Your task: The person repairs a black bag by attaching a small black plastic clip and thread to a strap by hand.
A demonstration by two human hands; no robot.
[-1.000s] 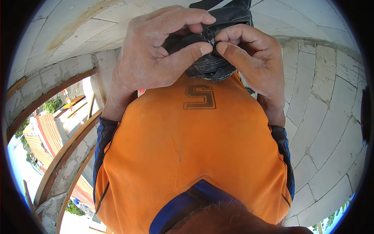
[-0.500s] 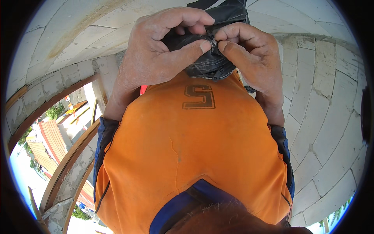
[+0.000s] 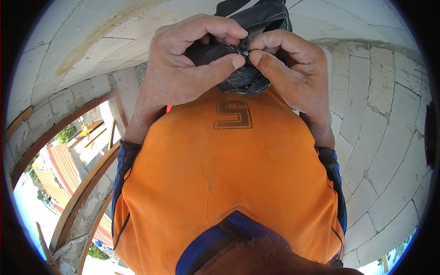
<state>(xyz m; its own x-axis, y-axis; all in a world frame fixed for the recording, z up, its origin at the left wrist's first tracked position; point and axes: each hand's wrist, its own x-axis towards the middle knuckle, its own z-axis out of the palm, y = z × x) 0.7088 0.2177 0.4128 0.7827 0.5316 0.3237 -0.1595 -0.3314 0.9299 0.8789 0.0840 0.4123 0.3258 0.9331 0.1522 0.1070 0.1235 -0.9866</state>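
A worn black bag (image 3: 250, 81) with frayed seams and what looks like a zipper lies against the lower front of my orange shirt. My left hand (image 3: 181, 64) curls around its left side, with the thumb pressed on the edge and the index finger arched above. From the right, my right hand (image 3: 295, 66) pinches a small frayed piece at the bag's middle between thumb and index finger. Both hands look dusty. The fingertips nearly meet there, and the exact piece between them is too small to make out.
Pale block walls (image 3: 366, 128) stand close on the right, with more blockwork (image 3: 82, 91) on the left. A wooden-framed window opening (image 3: 87, 183) on the left shows reddish roofing (image 3: 66, 162) and greenery outside. A dark strap (image 3: 227, 7) runs off the bag's top.
Both hands and the bag have shifted slightly. The left index finger has come down a little, and the right hand's pinch has moved a bit left and lower along the bag.
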